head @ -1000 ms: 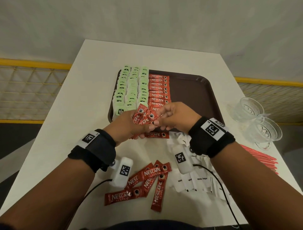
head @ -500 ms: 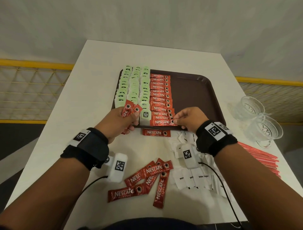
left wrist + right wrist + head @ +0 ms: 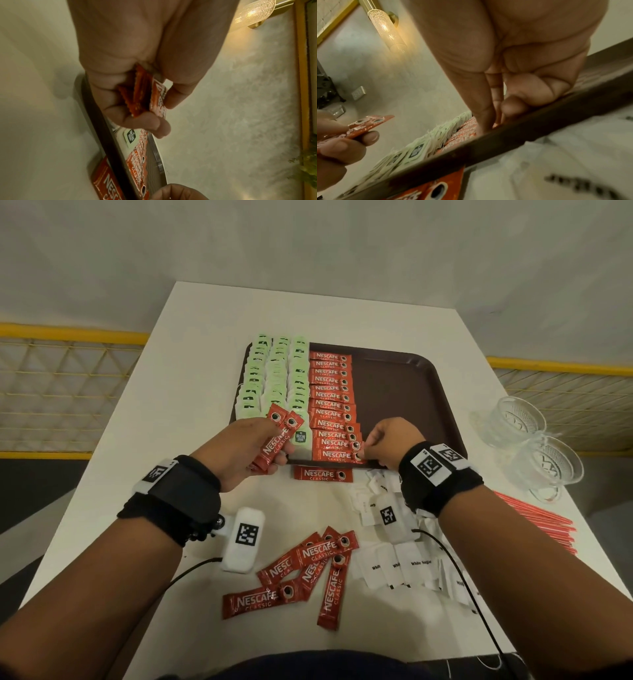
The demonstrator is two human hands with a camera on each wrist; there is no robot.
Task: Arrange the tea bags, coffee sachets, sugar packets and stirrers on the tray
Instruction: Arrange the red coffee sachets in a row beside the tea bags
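Observation:
A brown tray holds three rows of green tea bags and a column of red coffee sachets. My left hand grips a small bundle of coffee sachets over the tray's near left corner; in the left wrist view the fingers curl round the bundle. My right hand pinches the right end of the nearest sachet, which lies in the column. In the right wrist view the tray rim hides the fingertips of the right hand.
One sachet lies on the white table just in front of the tray. Several loose sachets and white sugar packets lie nearer me. Red stirrers and two glass cups sit at the right edge.
My right hand left the bundle with one sachet and carried it right and down onto the near end of the column. My left hand drew left with the rest.

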